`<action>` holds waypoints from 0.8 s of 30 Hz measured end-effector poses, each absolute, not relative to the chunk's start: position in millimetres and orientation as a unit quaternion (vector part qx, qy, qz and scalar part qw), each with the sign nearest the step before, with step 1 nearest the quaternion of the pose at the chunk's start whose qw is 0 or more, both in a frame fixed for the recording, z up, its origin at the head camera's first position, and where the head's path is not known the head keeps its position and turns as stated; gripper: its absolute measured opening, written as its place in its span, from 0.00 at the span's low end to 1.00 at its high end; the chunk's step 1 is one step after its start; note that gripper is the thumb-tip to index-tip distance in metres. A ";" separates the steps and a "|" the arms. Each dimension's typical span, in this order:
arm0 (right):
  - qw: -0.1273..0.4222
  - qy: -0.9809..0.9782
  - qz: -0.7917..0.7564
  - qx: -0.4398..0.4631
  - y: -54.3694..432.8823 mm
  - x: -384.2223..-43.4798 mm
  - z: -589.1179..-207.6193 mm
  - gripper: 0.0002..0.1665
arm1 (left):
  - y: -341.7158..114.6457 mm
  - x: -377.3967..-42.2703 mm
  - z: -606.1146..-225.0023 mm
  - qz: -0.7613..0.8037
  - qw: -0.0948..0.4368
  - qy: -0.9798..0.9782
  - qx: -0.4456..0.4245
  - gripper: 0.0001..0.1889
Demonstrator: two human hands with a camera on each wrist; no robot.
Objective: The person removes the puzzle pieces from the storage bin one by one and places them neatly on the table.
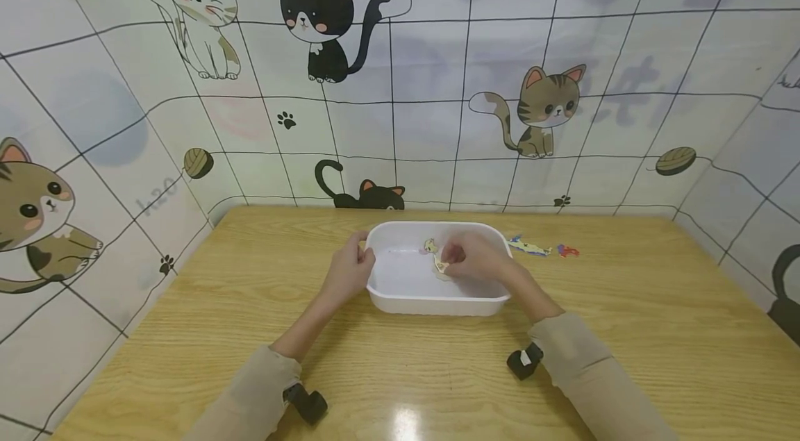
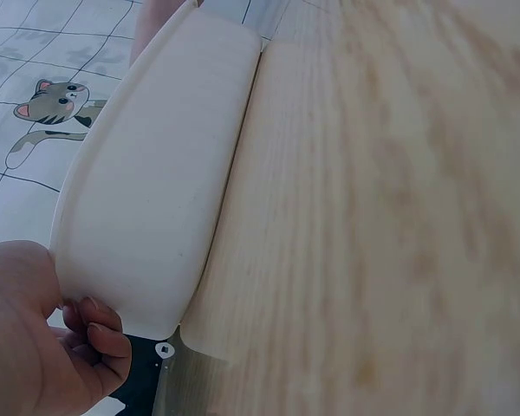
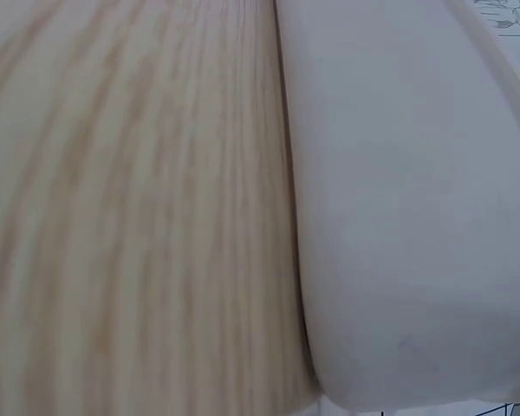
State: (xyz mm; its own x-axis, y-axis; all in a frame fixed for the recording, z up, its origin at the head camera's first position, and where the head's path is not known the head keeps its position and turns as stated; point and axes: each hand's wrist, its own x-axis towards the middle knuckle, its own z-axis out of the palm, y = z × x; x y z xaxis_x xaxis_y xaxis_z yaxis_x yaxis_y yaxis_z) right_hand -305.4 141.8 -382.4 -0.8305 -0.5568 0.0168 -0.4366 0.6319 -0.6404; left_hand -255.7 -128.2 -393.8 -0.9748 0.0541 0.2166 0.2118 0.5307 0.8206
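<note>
both forearms reach forward over the wooden table (image 1: 406,358), beige sleeves drawn back from the wrists, a small black device at each cuff. the left hand (image 1: 346,266) grips the left end of the white tub (image 1: 437,305), its fingers curled in at the wall, as the left wrist view shows too. the right hand (image 1: 475,257) crosses over the tub's right side and dips inside, palm down, thumb and fingertips bent together, pinching the lower part of a yellowish cutout (image 1: 437,262). that cutout lies in the tub near its middle; it may be one piece or two overlapping, too small to tell. the tub sits upright on the table. just beyond its right end lie a blue-and-yellow strip (image 1: 530,246) and, beside that, a small red piece (image 1: 567,251).
</note>
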 end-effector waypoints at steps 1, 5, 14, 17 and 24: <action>0.093 0.896 -0.333 -0.277 142.3 -304.9 -382.0 0.04 | -128.1 -255.8 -393.9 -0.478 0.083 -0.871 -0.077 0.22; 0.090 0.889 -0.348 -0.285 143.0 -303.3 -381.0 0.03 | -128.0 -256.4 -394.3 -0.477 0.085 -0.871 -0.076 0.22; 0.085 0.892 -0.351 -0.272 145.3 -305.0 -381.4 0.03 | -127.7 -256.9 -395.1 -0.480 0.085 -0.870 -0.077 0.22; 0.086 0.882 -0.371 -0.277 146.9 -303.8 -378.9 0.03 | -127.9 -256.8 -395.1 -0.481 0.084 -0.869 -0.078 0.22; 0.086 0.863 -0.412 -0.281 153.5 -298.3 -371.5 0.04 | -127.5 -256.7 -395.2 -0.482 0.085 -0.869 -0.077 0.22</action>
State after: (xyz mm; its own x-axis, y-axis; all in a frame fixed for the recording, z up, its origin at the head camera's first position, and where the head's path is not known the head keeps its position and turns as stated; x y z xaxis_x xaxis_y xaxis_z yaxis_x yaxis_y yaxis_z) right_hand -298.3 153.5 -371.5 -0.8268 -0.5563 0.0829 -0.4145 0.5029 -0.7585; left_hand -256.7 -127.5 -395.2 -0.9735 0.0522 0.2226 0.2165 0.5236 0.8240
